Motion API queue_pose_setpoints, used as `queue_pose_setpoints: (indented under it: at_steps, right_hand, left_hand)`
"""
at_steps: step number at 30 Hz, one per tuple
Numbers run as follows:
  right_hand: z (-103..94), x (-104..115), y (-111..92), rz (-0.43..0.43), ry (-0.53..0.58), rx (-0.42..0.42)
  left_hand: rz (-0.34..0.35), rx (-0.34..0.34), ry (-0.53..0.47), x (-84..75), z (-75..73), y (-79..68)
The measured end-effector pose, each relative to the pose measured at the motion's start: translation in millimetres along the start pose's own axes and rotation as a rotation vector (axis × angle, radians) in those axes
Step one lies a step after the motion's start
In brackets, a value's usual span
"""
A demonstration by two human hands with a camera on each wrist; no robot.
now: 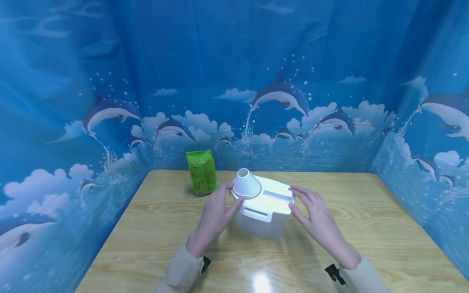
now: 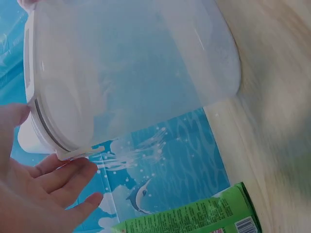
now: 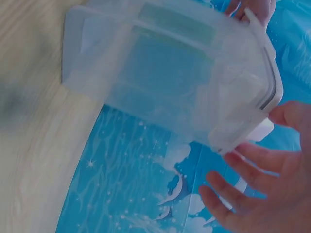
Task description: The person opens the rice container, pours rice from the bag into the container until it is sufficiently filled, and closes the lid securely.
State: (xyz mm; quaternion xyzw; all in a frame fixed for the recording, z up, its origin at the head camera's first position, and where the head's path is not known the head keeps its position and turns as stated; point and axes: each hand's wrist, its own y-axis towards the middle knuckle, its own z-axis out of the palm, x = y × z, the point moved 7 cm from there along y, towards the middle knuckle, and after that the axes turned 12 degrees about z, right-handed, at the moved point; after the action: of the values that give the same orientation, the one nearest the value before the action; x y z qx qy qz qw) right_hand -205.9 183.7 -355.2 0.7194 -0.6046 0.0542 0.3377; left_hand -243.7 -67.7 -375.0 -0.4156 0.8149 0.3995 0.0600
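A translucent plastic storage container point(image 1: 258, 228) with a white lid point(image 1: 276, 186) is between both hands in the middle of the head view. A white cone-shaped spout point(image 1: 247, 185), open at its top, rises from the lid's left part. My left hand point(image 1: 215, 212) grips the lid's left end, with the thumb on the near rim and the fingers curving under the far side. At the opposite end, my right hand point(image 1: 319, 215) pinches the lid's corners between thumb and fingers. Through the clear wall of the container point(image 3: 160, 82), its inside looks empty in the right wrist view.
Behind and to the left of the container stands a green printed bag point(image 1: 202, 173), upright on the wooden table point(image 1: 146, 236). A blue dolphin-patterned curtain point(image 1: 227, 49) encloses the table's back and sides. Light reflects off the tabletop near the front.
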Motion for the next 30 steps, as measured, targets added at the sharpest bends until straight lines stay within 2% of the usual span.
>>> queue_pose_setpoints:
  at_steps: [5, 9, 16, 24, 27, 30]
  right_hand:
    - [2.4, -9.7, 8.5, -0.006, 0.014, 0.085]
    - [4.6, -13.9, 12.6, -0.027, 0.029, 0.119]
    - [3.4, -12.4, 13.1, -0.031, 0.044, 0.143]
    - [1.5, -9.9, 12.4, -0.029, 0.04, 0.156]
    - [-0.9, -6.3, 12.3, -0.033, 0.051, 0.117]
    - [-5.6, 4.7, 11.1, -0.087, 0.066, 0.011]
  left_hand:
    - [0.056, -0.063, 0.055, -12.6, -2.9, -10.8]
    - [0.062, -0.106, 0.104, -23.1, -5.3, -20.2]
    - [0.064, -0.15, 0.143, -33.8, -8.7, -30.3]
    - [0.072, -0.163, 0.196, -34.9, -9.6, -32.2]
    - [0.07, -0.162, 0.209, -34.0, -8.9, -32.8]
    - [0.073, -0.164, 0.206, -33.5, -8.6, -33.1]
